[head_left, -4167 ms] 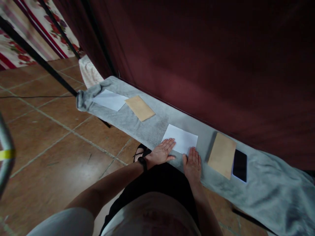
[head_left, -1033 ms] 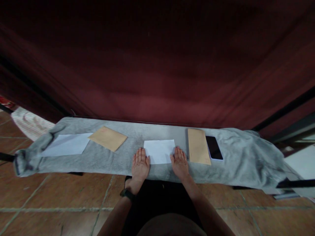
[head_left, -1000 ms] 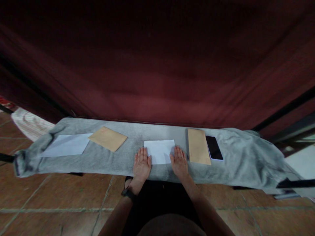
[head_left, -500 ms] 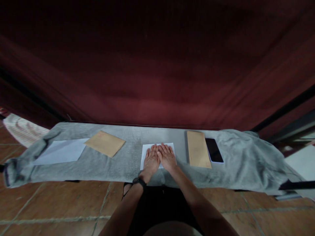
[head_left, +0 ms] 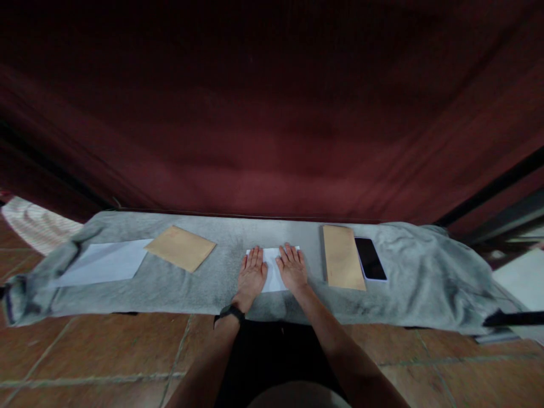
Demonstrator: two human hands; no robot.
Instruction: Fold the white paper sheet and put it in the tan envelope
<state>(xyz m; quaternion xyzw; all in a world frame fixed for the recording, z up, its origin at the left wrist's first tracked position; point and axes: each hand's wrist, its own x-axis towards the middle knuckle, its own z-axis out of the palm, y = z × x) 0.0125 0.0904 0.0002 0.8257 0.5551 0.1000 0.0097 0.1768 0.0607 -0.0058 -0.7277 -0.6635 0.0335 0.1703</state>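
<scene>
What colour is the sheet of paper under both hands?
White, seen in the head view: the sheet lies flat on the grey cloth.

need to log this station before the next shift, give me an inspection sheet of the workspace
surface: grey cloth covering a long narrow table.
job's things: white sheet under both flat hands.
clutter: white paper and tan envelope to the left; second tan envelope and dark phone to the right.
grips: left hand and right hand open, palms down.
cables: nothing seen.
surroundings: dark red curtain behind; tiled floor.
</scene>
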